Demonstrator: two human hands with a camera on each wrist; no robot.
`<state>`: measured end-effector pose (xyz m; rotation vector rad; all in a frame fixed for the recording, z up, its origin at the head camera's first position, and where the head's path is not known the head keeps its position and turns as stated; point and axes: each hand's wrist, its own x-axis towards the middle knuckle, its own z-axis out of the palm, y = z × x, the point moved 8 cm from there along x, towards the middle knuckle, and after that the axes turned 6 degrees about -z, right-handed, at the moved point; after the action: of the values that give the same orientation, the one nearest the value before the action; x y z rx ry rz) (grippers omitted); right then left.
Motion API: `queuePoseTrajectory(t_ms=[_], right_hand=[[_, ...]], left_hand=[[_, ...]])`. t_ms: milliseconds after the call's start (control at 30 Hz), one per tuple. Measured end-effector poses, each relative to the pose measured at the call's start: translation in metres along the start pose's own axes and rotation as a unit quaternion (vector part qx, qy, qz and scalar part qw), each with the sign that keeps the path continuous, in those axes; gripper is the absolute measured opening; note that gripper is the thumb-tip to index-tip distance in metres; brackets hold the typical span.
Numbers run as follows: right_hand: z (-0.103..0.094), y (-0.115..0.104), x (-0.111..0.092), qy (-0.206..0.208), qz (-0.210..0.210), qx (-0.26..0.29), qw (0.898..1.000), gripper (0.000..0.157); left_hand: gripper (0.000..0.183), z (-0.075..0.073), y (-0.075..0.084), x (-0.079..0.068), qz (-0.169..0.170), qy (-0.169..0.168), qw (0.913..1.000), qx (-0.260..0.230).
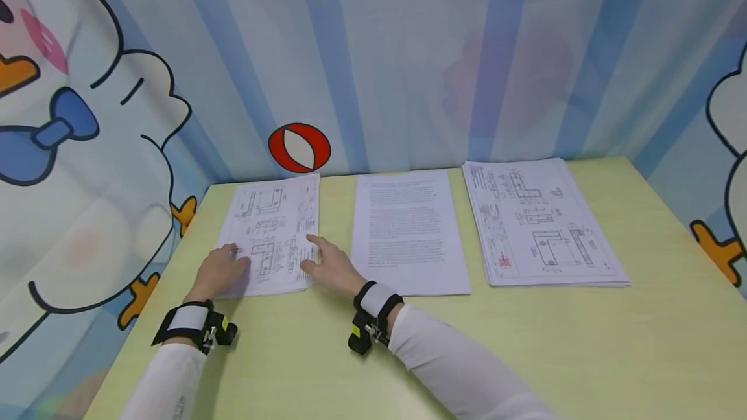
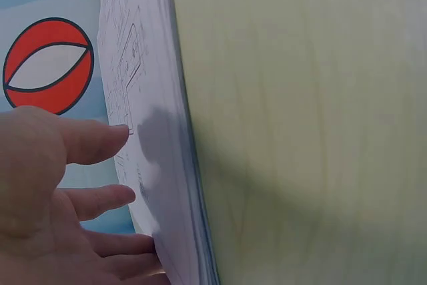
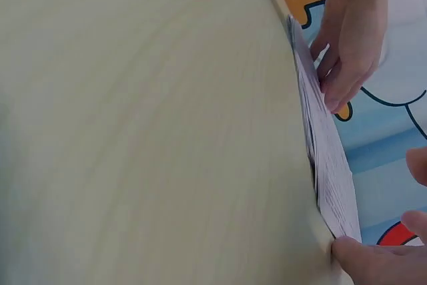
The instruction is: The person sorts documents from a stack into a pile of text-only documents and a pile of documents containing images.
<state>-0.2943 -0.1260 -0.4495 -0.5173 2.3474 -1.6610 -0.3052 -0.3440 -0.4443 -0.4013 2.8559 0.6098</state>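
A stack of paper sheets (image 1: 265,212) printed with technical drawings lies at the table's left. My left hand (image 1: 220,272) is at the stack's left side, thumb and fingers spread; in the left wrist view the lower fingertips (image 2: 143,243) meet the stack's edge. From the other side my right hand (image 1: 335,269) reaches the stack's right edge with thumb and index finger extended. In the right wrist view a right fingertip (image 3: 347,248) sits right at the stack's near corner, and the sheet edges look slightly uneven. Neither hand grips the paper.
A stack of text pages (image 1: 403,232) lies in the middle, just right of my right hand. Farther right is another stack of drawings (image 1: 539,225) with a red stamp mark. The pale yellow-green table (image 1: 292,355) meets a striped cartoon curtain (image 1: 397,50) at the back.
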Motion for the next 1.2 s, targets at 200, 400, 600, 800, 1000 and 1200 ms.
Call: queuePoseTrajectory(t_ms=[200, 400, 600, 800, 1000, 1200], right_hand=[[-0.003, 0.008, 0.005, 0.090, 0.066, 0.184, 0.977, 0.058], [-0.010, 0.022, 0.005, 0.108, 0.151, 0.326, 0.927, 0.062], [-0.006, 0.015, 0.008, 0.046, 0.128, 0.277, 0.951, 0.054], [-0.010, 0.013, 0.009, 0.060, 0.130, 0.192, 0.971, 0.042], [-0.014, 0.010, 0.012, 0.081, 0.102, 0.162, 0.978, 0.040], [-0.016, 0.006, 0.013, 0.087, 0.081, 0.148, 0.982, 0.049]], left_hand=[[0.062, 0.001, 0.004, -0.003, -0.013, 0.001, 0.9999, -0.006], [0.063, 0.003, 0.008, -0.006, -0.025, -0.018, 0.9995, -0.009], [0.059, 0.005, 0.020, -0.013, -0.002, -0.002, 1.0000, 0.009], [0.059, 0.015, 0.030, -0.015, 0.013, -0.006, 0.9999, 0.002], [0.059, 0.019, 0.037, -0.019, 0.019, -0.012, 0.9997, -0.008], [0.058, 0.021, 0.038, -0.024, 0.024, -0.018, 0.9995, -0.011]])
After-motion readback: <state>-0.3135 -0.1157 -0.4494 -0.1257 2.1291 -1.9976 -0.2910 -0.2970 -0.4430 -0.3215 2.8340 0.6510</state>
